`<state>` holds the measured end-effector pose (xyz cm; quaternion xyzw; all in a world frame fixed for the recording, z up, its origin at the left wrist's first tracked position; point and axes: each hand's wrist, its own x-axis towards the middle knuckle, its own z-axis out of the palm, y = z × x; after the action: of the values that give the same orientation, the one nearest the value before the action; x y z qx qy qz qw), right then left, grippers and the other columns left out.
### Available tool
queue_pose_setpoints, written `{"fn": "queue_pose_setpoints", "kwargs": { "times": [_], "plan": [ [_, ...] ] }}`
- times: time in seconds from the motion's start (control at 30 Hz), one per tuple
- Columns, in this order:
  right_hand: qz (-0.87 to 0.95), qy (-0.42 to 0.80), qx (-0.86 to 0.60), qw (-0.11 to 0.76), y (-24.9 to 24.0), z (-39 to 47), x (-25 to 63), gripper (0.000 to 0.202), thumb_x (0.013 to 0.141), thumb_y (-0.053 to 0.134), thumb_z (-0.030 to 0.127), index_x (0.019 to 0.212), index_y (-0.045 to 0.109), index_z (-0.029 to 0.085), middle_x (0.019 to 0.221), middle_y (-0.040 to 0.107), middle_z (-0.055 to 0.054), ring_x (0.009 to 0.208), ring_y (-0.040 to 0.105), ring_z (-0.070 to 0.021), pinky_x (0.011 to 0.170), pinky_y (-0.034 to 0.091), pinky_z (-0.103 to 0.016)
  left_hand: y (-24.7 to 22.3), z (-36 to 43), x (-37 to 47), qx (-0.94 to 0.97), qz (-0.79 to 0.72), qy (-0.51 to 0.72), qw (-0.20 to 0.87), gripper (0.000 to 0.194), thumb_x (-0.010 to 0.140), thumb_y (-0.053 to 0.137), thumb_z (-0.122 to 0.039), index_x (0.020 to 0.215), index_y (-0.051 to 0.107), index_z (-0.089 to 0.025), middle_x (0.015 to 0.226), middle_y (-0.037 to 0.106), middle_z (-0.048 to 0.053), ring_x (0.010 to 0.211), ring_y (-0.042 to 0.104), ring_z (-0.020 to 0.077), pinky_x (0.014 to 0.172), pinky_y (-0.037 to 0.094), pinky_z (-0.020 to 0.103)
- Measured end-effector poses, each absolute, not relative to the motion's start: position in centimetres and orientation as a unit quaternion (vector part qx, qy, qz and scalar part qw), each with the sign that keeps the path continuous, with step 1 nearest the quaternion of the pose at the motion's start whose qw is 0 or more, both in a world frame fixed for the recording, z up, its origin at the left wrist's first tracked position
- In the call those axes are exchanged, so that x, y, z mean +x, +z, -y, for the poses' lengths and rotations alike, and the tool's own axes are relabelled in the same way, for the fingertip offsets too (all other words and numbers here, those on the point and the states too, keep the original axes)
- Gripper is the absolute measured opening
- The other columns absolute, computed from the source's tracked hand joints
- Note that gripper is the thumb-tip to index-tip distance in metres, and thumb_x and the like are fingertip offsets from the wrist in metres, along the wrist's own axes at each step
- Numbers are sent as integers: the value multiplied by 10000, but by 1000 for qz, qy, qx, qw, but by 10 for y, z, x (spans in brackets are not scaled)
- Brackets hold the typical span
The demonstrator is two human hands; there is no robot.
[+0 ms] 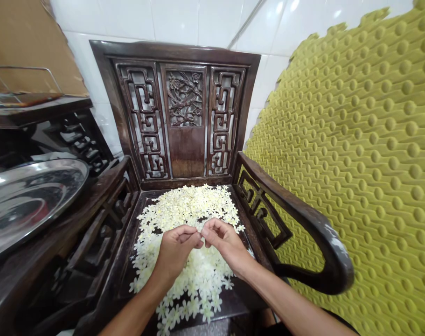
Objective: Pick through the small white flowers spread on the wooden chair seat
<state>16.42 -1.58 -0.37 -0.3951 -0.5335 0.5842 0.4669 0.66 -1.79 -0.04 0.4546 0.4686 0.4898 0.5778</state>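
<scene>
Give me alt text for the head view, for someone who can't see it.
A person's left hand and right hand are held close together over white flowers spread on a dark carved chair; whether they hold anything is unclear. A metal tray is at the left, a bumpy yellow mat at the right, white tiles behind.

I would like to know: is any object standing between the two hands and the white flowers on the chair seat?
Nothing visible stands between them. The left hand and right hand are over the white flowers, which lie spread on the chair seat. The armrests are at the sides, out of the way.
</scene>
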Motion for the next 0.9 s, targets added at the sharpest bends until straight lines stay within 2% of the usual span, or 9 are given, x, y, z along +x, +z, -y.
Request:
{"fn": "queue_pose_setpoints", "kwargs": {
  "times": [0.07,0.17,0.27,0.4,0.5,0.63,0.77,0.9],
  "plan": [
    [556,565,-402,459,-6,19,163,299,876,683,465,849,575,187,709,512,33,643,451,-126,612,352,-254,-2,20,8,471,-471,487,564,259,714,804,-381,685,696,-147,603,706,14,608,664,155,632,536,258],
    [607,501,-432,440,-9,23,163,314,958,557,470,802,510,202,713,451,38,659,420,-130,609,333,-258,-2,25,12,487,-468,470,568,297,742,781,-415,666,678,-146,587,693,21,597,654,154,609,517,250],
    [643,445,-459,421,-10,24,163,366,1017,427,455,744,427,211,709,416,37,679,419,-137,628,336,-263,1,28,14,481,-446,448,608,304,750,778,-419,667,674,-146,602,685,23,614,656,157,646,526,265],
    [684,378,-476,404,-8,21,164,396,1035,384,428,702,372,213,684,401,38,657,419,-138,613,319,-264,6,32,15,441,-419,435,665,262,760,778,-401,771,686,-156,661,684,15,647,666,162,705,552,302],
    [745,278,-483,367,-4,17,166,402,1053,348,371,686,366,208,665,420,33,651,436,-141,647,305,-281,8,32,14,447,-411,435,665,253,771,771,-388,852,696,-160,700,698,22,674,677,173,732,563,328],
    [816,134,-473,303,1,13,174,387,1059,348,347,712,434,199,679,480,19,670,462,-147,718,294,-316,6,28,10,476,-403,431,652,235,806,740,-384,837,706,-154,723,717,38,697,691,178,753,566,331],
    [835,159,-426,310,5,12,184,403,1065,312,332,736,498,193,724,522,1,729,505,-156,752,324,-319,4,24,7,485,-399,414,659,254,823,726,-397,836,725,-144,729,730,53,702,695,178,765,573,336],
    [728,318,-437,423,7,12,185,424,1051,335,421,767,555,195,730,522,-2,710,508,-159,698,376,-296,5,22,7,466,-407,438,652,255,805,746,-392,823,727,-137,768,749,71,713,705,183,770,581,343]
  ]
}}
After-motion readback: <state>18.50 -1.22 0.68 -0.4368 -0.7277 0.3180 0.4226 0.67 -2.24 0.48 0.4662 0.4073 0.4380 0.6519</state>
